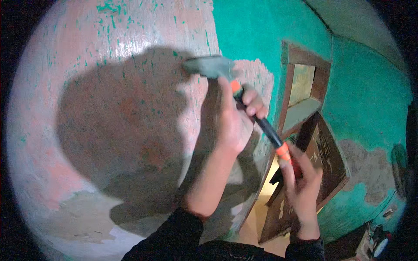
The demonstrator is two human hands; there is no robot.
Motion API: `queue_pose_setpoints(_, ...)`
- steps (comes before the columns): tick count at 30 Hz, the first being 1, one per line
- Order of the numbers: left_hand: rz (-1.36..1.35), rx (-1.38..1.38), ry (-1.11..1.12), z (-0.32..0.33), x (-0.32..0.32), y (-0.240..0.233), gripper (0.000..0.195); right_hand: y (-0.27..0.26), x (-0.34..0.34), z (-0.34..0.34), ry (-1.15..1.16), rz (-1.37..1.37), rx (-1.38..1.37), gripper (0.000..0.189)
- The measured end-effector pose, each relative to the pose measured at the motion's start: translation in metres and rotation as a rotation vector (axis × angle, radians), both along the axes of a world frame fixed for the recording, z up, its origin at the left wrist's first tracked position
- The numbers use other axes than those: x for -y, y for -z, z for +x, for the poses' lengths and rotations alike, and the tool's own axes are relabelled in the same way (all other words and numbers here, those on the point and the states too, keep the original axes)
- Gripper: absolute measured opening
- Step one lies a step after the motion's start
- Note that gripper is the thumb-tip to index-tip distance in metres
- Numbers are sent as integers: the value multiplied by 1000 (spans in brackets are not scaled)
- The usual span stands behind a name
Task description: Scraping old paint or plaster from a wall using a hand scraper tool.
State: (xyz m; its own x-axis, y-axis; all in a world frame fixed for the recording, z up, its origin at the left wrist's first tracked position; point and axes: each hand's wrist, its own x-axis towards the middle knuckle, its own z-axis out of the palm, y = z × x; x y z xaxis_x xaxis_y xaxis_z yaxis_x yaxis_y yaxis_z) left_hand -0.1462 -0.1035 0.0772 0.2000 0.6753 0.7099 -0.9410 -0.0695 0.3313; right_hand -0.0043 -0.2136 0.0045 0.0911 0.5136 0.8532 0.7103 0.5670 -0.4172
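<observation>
A long-handled wall scraper [269, 132] slants across the view, its black shaft banded with orange collars. Near the head, my left hand [236, 119] wraps around the shaft, with the thumb pointing up towards the blade. My right hand [305, 184] grips the red lower end of the handle. The wide metal scraper blade [209, 67] is blurred and lies over the wall; whether it touches cannot be told. Bare pinkish plaster [196, 29] with green flecks covers the wall on the left. Green paint [248, 29] borders it on the right, with a ragged edge between them.
To the right is a doorway with a wooden frame [285, 78], an opening above and a brown door leaf [329, 156] standing ajar. Patchy grey plaster [365, 163] marks the far green wall. Several blurred objects [375, 244] sit at the lower right. My shadow darkens the plaster.
</observation>
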Motion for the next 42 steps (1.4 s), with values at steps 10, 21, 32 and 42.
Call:
queue_pose_setpoints(10, 9, -2, -23, 1, -2, 1, 39, 0, -4, 0, -12, 53, 25, 32)
queue_pose_setpoints(21, 49, -12, 8, -2, -6, -7, 40, -7, -1, -4, 1, 49, 27, 30)
queue_pose_setpoints(32, 72, 3, 16, 0, -6, -23, 39, -30, 9, -9, 23, -48, -32, 27)
queue_pose_setpoints(42, 110, 10, 35, 0, -13, -34, 39, -33, 3, -8, 7, 4, -54, 30)
